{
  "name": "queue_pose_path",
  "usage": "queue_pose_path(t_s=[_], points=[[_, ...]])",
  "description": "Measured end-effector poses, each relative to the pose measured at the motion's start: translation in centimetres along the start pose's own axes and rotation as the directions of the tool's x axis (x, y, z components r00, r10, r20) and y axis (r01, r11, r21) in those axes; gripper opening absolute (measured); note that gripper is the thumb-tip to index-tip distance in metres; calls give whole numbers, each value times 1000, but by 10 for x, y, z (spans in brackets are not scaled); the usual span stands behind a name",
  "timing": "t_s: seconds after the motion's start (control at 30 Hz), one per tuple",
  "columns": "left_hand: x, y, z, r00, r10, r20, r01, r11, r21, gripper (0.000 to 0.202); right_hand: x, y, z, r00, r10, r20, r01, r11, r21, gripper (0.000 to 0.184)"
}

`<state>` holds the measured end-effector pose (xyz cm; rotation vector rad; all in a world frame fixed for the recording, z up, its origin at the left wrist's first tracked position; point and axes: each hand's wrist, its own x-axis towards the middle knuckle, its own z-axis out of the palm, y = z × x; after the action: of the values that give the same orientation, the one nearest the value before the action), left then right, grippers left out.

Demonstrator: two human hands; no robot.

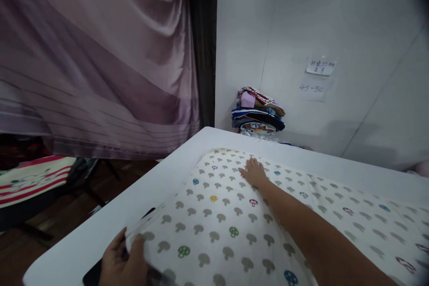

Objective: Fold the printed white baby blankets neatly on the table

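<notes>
A white cloth (214, 219) printed with grey and coloured mushrooms lies spread over the white table (167, 174). At the cloth's near left corner, my left hand (124, 259) pinches the edge between thumb and fingers, and the cloth lifts slightly there. My right hand (256, 173) rests flat on the far part of the cloth, fingers spread. Partly under my left hand and the cloth is a flat black object (92, 273) whose kind I cannot make out.
Folded clothes (258, 114) are stacked beyond the table's far edge, against a white wall (301, 22) with two handwritten paper notes (315, 78). A mauve curtain (127, 53) hangs at the left. Below it lies a red-and-cream striped cloth (36, 178).
</notes>
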<state>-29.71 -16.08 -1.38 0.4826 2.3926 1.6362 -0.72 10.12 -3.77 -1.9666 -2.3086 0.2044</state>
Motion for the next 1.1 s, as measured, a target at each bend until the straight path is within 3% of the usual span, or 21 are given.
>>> queue_pose_path(t_s=[0.23,0.47,0.57,0.7,0.83,1.0,1.1], points=[[10,-19,8,999,23,27,-19,991,-133,68,15,20,1,998,69,-2,-69,998,2,72],[5,-8,5,1000,-10,16,12,990,-140,64,18,18,1,999,32,-19,-32,999,11,67],[3,-7,5,999,-36,22,39,989,-145,65,22,5,0,1000,4,-18,-4,1000,-1,68],[2,-9,5,998,-54,21,57,986,-155,65,26,-19,3,976,-211,49,210,977,25,68],[0,-8,5,998,-44,39,52,974,-220,67,29,-43,5,983,-174,58,172,984,37,69],[-6,-2,4,996,-70,52,80,973,-216,68,31,-86,10,942,-332,59,326,941,88,66],[-9,3,3,996,-66,54,77,964,-254,68,36,-109,12,947,-317,44,313,946,84,65]])
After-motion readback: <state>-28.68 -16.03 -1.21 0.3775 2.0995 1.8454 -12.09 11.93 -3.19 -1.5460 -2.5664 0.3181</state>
